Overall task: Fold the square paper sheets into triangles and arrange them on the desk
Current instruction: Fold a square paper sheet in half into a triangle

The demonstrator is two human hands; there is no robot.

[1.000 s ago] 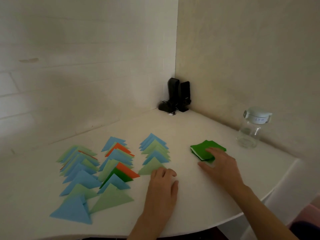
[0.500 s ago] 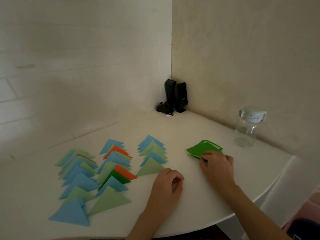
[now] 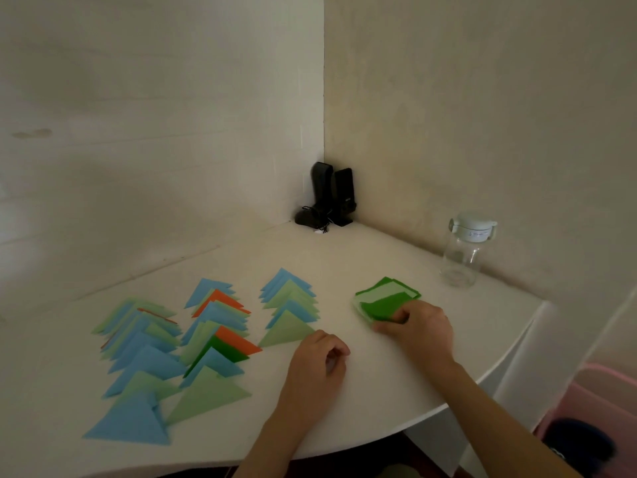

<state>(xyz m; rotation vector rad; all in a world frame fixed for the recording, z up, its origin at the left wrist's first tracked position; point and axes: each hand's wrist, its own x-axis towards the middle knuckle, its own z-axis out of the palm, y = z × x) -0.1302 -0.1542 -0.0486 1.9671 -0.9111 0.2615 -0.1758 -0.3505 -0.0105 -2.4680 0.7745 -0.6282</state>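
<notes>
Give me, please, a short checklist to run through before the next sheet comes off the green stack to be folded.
1. Right hand on the stack of green sheets: ok, fingers pinch its near edge.
2. Only one sheet separated: cannot tell, a dark green top sheet is slid askew over a paler one.
3. Left hand free to help fold: ok, loosely curled on the desk, holding nothing.
4. Bare desk between the hands for folding: ok.
5. Third row of triangles has room at its near end: ok, though the left hand lies close by.
6. Glass jar out of the way: ok, standing behind the stack.
</notes>
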